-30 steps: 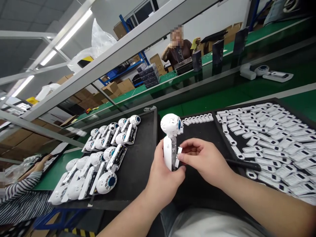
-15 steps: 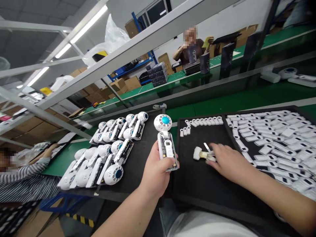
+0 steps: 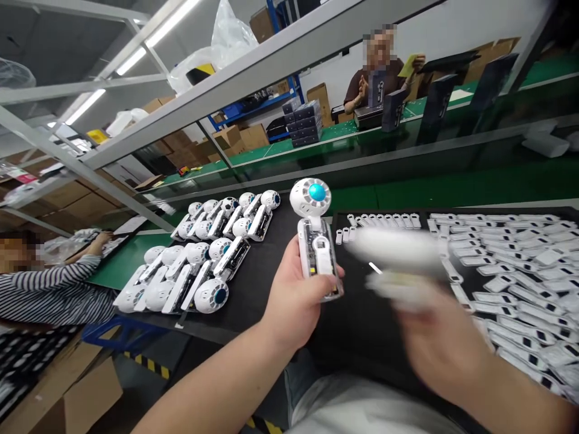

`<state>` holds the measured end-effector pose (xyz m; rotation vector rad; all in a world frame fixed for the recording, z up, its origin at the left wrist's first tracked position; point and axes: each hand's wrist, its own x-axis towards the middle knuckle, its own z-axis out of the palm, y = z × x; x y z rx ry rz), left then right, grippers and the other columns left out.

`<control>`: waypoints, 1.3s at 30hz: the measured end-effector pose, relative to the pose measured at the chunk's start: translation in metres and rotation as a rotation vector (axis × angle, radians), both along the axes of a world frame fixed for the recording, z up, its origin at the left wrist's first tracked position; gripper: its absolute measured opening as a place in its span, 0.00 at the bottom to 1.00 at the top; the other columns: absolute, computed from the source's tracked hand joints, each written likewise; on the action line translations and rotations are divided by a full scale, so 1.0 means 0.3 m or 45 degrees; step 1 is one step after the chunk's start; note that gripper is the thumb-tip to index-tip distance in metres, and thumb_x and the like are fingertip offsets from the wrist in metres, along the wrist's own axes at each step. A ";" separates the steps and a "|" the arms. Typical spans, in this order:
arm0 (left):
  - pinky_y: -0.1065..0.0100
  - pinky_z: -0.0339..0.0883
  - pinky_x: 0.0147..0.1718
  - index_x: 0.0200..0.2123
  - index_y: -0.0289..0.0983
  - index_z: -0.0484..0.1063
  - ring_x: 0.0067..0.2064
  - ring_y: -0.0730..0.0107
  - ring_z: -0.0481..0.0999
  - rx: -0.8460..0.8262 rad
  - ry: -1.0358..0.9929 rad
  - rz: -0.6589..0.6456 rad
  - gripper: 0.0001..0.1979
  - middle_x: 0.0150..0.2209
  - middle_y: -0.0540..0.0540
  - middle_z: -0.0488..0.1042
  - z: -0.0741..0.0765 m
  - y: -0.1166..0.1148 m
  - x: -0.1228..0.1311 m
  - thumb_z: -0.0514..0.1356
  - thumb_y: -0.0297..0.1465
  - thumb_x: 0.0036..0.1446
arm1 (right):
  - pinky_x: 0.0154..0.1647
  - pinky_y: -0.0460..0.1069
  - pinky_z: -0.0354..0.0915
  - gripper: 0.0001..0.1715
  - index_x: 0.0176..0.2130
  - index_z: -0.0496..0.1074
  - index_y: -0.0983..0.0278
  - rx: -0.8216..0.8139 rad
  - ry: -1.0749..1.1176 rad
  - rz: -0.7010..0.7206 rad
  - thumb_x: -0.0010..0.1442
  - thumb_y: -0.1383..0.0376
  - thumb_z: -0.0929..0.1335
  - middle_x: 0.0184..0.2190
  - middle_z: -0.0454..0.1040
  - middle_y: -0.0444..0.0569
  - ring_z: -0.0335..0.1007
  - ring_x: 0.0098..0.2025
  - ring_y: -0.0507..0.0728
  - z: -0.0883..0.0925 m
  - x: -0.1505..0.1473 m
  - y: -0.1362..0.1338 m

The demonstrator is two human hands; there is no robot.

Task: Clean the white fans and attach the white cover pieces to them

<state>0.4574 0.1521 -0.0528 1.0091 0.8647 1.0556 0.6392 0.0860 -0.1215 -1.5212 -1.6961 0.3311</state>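
Observation:
My left hand point(image 3: 298, 301) is wrapped round the handle of a white handheld fan point(image 3: 310, 199), upright, with a round vented head and blue centre. The handle's open front shows electronics and a white panel with a small window, under my thumb. To its right, my right hand point(image 3: 446, 337) is raised and blurred, closed on a white object point(image 3: 402, 289) with a yellowish part; motion hides its exact kind. A larger white smear lies just above it. Beyond, on the black mat point(image 3: 357, 325), lie a small white strip point(image 3: 375, 267) and rows of small white pieces point(image 3: 384, 220).
At left, several similar fans point(image 3: 210, 295) lie in rows on a black mat. Many white covers point(image 3: 520, 265) fill the right tray. Across the green bench a person point(image 3: 380, 78) sits among dark boxes; another in stripes point(image 3: 54, 289) is at far left. A metal beam crosses above.
My right hand has lifted off the mat with the white object and blurred. The fan in my left hand appears higher and slightly further right. The view has shifted a little.

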 end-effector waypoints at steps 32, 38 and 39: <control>0.44 0.48 0.65 0.48 0.38 0.72 0.71 0.34 0.45 0.437 1.284 0.330 0.33 0.64 0.34 0.63 0.126 0.545 -0.287 0.73 0.37 0.35 | 0.60 0.55 0.60 0.21 0.57 0.70 0.67 -0.389 -0.574 0.080 0.69 0.69 0.59 0.56 0.71 0.57 0.67 0.58 0.61 -0.240 0.185 0.435; 0.36 0.56 0.55 0.40 0.36 0.72 0.69 0.25 0.40 0.562 1.570 0.496 0.23 0.59 0.32 0.67 0.027 0.531 -0.383 0.70 0.38 0.40 | 0.57 0.63 0.65 0.21 0.56 0.69 0.64 -0.350 -0.722 0.284 0.66 0.58 0.68 0.57 0.69 0.54 0.67 0.57 0.62 -0.263 0.126 0.685; 0.38 0.57 0.55 0.41 0.37 0.73 0.70 0.28 0.40 0.604 1.544 0.474 0.21 0.59 0.34 0.66 0.019 0.535 -0.379 0.69 0.39 0.43 | 0.57 0.63 0.65 0.21 0.55 0.70 0.65 -0.351 -0.753 0.305 0.66 0.58 0.68 0.56 0.69 0.55 0.68 0.56 0.62 -0.263 0.118 0.698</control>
